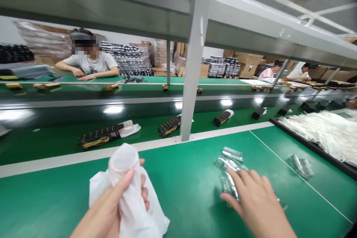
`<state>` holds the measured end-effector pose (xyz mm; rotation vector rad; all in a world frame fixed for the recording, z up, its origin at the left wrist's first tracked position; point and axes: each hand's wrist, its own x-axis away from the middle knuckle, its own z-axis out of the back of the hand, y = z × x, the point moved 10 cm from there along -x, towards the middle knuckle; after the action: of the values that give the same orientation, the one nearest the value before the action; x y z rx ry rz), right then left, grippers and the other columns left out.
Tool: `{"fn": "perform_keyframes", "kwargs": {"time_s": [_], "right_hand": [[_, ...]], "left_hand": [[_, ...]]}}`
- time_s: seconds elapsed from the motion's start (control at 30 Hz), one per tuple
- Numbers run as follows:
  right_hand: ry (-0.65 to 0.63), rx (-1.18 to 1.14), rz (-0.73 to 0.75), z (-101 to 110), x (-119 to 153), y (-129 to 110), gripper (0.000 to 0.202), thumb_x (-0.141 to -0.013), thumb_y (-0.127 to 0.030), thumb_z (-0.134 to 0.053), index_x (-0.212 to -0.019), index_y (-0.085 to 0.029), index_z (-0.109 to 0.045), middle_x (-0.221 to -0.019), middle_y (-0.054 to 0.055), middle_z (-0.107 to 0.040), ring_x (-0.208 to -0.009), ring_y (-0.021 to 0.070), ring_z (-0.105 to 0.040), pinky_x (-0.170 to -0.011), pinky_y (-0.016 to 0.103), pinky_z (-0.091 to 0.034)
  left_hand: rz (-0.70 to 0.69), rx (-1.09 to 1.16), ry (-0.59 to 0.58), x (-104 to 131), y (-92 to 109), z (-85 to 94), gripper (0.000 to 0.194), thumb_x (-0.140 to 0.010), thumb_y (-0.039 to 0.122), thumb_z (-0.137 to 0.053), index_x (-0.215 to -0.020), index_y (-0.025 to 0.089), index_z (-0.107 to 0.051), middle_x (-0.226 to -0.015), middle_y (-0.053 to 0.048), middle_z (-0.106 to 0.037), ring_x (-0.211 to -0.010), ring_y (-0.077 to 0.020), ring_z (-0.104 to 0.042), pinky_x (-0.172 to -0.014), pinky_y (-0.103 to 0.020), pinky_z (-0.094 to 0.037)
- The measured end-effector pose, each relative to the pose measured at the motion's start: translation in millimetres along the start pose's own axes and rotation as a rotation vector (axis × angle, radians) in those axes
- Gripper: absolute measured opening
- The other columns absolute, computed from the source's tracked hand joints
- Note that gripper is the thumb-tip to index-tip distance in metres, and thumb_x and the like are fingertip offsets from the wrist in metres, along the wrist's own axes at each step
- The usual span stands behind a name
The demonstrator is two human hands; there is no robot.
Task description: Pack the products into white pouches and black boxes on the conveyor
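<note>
My left hand (111, 204) is wrapped round a white wrapped bundle (125, 160), whose thin sheet hangs loosely below and to both sides. At the right, my right hand (253, 197) reaches over a small group of clear, shiny pieces (230, 160) on the green work surface (189, 182). Its thumb and fingers are apart around one of the pieces; whether they touch it cannot be made out. Another clear piece (301, 166) lies by itself farther right, across a thin white line.
A black tray (315, 145) of white strands stands at the right. Black boxes (102, 136) lie on the belt beyond the pale edge (150, 142). A metal post (192, 63) rises midway. People sit across the line, one at left (95, 63), others far right.
</note>
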<state>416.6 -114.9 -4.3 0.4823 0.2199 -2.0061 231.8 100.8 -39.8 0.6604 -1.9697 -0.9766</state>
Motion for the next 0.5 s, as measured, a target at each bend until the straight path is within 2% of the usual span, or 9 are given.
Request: {"fn": "perform_keyframes", "kwargs": {"time_s": [0.07,0.13,0.23,0.3,0.37,0.43,0.5], "right_hand": [[0.003,0.098,0.014,-16.3,-0.2,9.3,0.033,-0.084,-0.036,-0.058,-0.111,-0.016,-0.058,-0.082,0.009,-0.066,-0.078,0.0305,-0.06,-0.063,0.044,-0.043],[0.023,0.061,0.019,-23.1,-1.2,5.9,0.027,-0.088,-0.027,-0.051,-0.113,-0.017,-0.055,-0.082,0.007,-0.066,-0.078,0.0276,-0.06,-0.067,0.043,-0.044],[0.066,-0.205,0.036,-5.2,-9.2,-11.9,0.028,-0.094,-0.022,-0.043,-0.121,-0.019,-0.047,-0.09,0.006,-0.066,-0.083,0.0207,-0.06,-0.072,0.035,-0.046],[0.058,-0.455,0.165,20.4,-20.0,-38.0,0.028,-0.095,-0.017,-0.04,-0.122,-0.021,-0.045,-0.094,0.004,-0.066,-0.085,0.0156,-0.059,-0.072,0.028,-0.047],[0.013,-0.586,0.409,48.7,-28.6,-77.4,0.025,-0.095,-0.017,-0.04,-0.118,-0.023,-0.048,-0.098,0.002,-0.066,-0.088,0.0151,-0.057,-0.074,0.028,-0.045],[-0.026,-0.582,0.658,69.8,-31.0,-117.6,0.02,-0.097,-0.021,-0.04,-0.112,-0.022,-0.053,-0.098,0.002,-0.068,-0.088,0.0166,-0.056,-0.076,0.031,-0.042],[-0.055,-0.551,0.819,77.9,-31.2,-148.5,0.023,-0.098,-0.025,-0.036,-0.105,-0.022,-0.058,-0.09,0.001,-0.069,-0.083,0.0166,-0.056,-0.072,0.033,-0.04]], "left_hand": [[0.122,0.108,-0.088,12.1,-24.2,-16.2,0.04,-0.072,0.04,-0.069,-0.107,0.025,-0.057,-0.061,0.003,-0.054,-0.048,-0.0112,-0.05,-0.047,-0.026,-0.046],[0.149,0.133,-0.115,20.7,-43.0,-25.4,0.029,-0.072,0.037,-0.07,-0.091,0.02,-0.057,-0.058,0.004,-0.054,-0.046,-0.0098,-0.048,-0.045,-0.023,-0.041],[0.152,0.073,-0.133,24.2,-65.2,-29.4,0.028,-0.073,0.039,-0.07,-0.081,0.019,-0.054,-0.056,0.004,-0.054,-0.044,-0.0099,-0.048,-0.043,-0.022,-0.038],[0.159,-0.032,-0.22,24.7,-73.9,-34.8,0.029,-0.076,0.045,-0.066,-0.082,0.019,-0.055,-0.054,0.005,-0.053,-0.042,-0.0101,-0.047,-0.043,-0.023,-0.038],[0.093,-0.162,-0.362,27.9,-70.9,-44.2,0.037,-0.081,0.055,-0.055,-0.08,0.019,-0.058,-0.054,0.002,-0.055,-0.047,-0.0132,-0.053,-0.048,-0.026,-0.043],[-0.001,-0.242,-0.46,34.3,-62.3,-49.8,0.051,-0.082,0.065,-0.042,-0.079,0.019,-0.062,-0.06,-0.002,-0.06,-0.065,-0.019,-0.061,-0.063,-0.032,-0.049],[-0.065,-0.248,-0.479,41.3,-55.3,-47.8,0.058,-0.08,0.071,-0.036,-0.085,0.021,-0.066,-0.072,-0.005,-0.065,-0.089,-0.0234,-0.062,-0.081,-0.037,-0.048]]}}
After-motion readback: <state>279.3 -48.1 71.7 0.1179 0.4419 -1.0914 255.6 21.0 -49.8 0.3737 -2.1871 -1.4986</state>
